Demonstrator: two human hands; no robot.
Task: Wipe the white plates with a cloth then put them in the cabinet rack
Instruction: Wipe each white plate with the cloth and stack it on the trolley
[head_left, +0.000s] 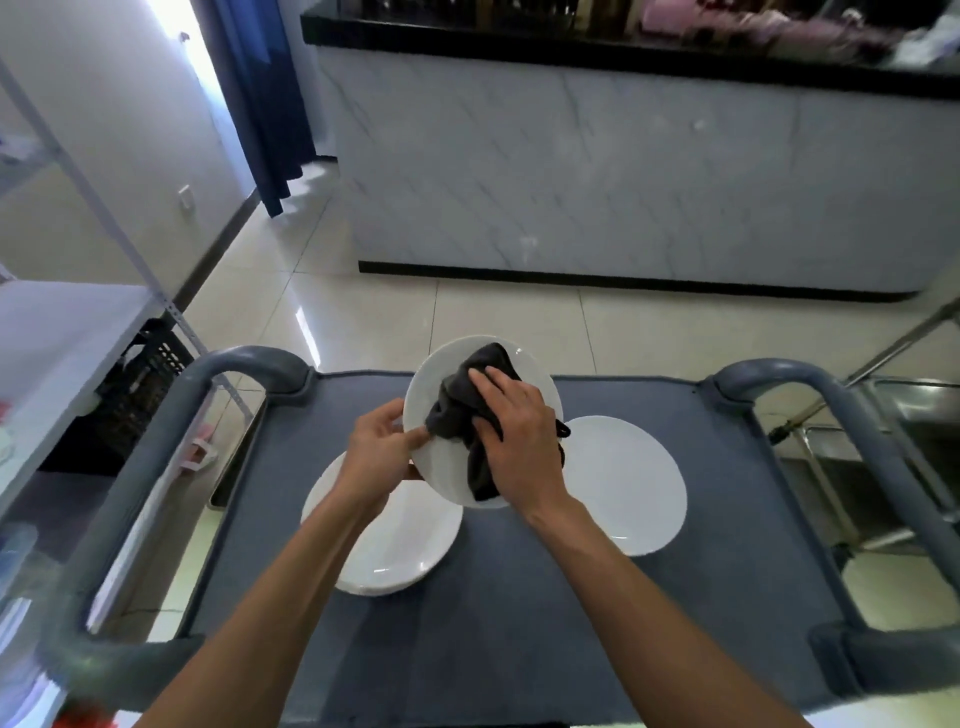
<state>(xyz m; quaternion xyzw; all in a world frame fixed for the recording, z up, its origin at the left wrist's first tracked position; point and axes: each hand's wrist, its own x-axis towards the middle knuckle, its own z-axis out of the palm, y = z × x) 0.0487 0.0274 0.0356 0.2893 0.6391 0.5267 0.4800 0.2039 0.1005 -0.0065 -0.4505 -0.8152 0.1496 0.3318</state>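
Observation:
My left hand (382, 447) grips the left rim of a white plate (447, 370), held tilted above the cart. My right hand (511, 434) presses a dark grey cloth (460, 408) against the plate's face, fingers curled over the bunched fabric. Two more white plates lie flat on the grey cart top (519, 623): one at the left (410, 540), partly under my left wrist, and one at the right (626, 486), partly behind the held plate and my right hand.
The cart has grey tube handles at the left (171, 421) and right (852, 421). A white metal shelf (57, 332) stands at the left, a steel sink unit (898, 452) at the right. A marble-fronted counter (623, 171) stands across the tiled floor ahead.

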